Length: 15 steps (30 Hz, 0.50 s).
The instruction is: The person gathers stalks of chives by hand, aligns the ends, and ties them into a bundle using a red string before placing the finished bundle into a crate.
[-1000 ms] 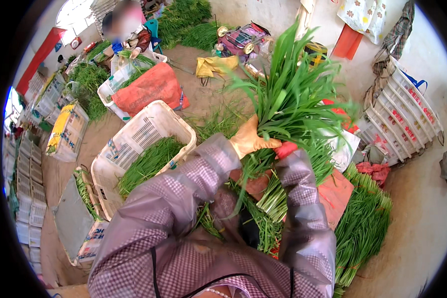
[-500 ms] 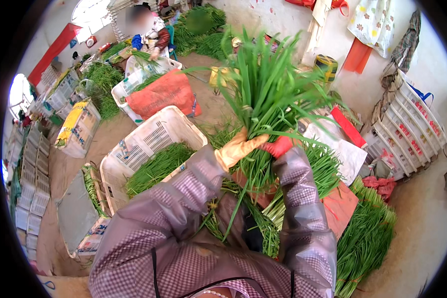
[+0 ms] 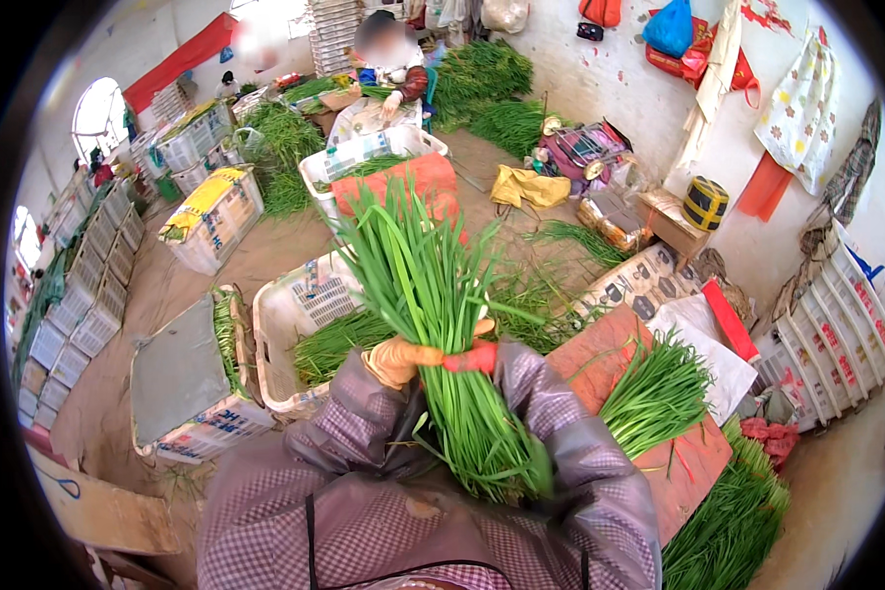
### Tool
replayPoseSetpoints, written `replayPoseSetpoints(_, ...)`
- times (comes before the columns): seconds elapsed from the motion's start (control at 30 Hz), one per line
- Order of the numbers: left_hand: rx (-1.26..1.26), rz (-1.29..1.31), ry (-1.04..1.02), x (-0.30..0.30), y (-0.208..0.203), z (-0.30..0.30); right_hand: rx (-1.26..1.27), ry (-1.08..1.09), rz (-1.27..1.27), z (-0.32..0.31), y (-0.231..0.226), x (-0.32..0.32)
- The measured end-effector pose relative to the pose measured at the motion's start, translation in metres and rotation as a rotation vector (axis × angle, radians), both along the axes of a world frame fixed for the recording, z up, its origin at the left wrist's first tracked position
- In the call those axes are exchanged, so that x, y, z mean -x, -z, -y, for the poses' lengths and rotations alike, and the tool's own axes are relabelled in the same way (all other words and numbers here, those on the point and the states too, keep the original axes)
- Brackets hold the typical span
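Observation:
A thick bunch of garlic chives (image 3: 428,285) is upright in front of my chest, leaves fanning up and stalks hanging toward my lap. My left hand (image 3: 401,362), in a tan glove, is wrapped around its middle. My right hand (image 3: 472,358), in a red glove, grips the same bunch close beside the left. To the right, a smaller pile of chives (image 3: 659,391) lies on a reddish board (image 3: 592,356). Beyond and left of my left arm, a white slotted crate (image 3: 317,300) holds more loose chives (image 3: 342,346).
Chives are heaped (image 3: 733,516) below the board at right. A grey-topped crate (image 3: 179,369) stands at left. Farther off are an orange sack (image 3: 428,179) on another crate, a yellow cloth (image 3: 529,187) and a seated person (image 3: 395,74). White crates (image 3: 836,315) lean by the right wall.
Both hands have drawn the bunch down and left, closer to my body, and its stalks now hang lower. The view has shifted, showing more of the far room.

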<state>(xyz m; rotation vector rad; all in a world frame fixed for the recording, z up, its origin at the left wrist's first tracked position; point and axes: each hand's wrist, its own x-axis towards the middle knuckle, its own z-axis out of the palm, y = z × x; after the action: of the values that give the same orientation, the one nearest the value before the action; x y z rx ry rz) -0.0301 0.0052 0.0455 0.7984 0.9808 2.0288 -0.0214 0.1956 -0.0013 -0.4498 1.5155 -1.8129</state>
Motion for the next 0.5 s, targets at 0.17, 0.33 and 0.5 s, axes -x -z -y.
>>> replayPoseSetpoints(0.17, 0.088, 0.104, -0.165, 0.005, 0.037, 0.054, -0.070, -0.116, -0.102, 0.058, 0.013, 0.001)
replayPoseSetpoints(0.33, -0.036, 0.454, -0.489, 0.021, 0.038, 0.102, -0.079, -0.094, -0.554, 0.053, 0.036, -0.021)
replayPoseSetpoints(0.5, -0.066, 0.437, -0.870, 0.066, 0.066, 0.148, -0.586, 0.125, -0.090, 0.008, 0.070, -0.060)
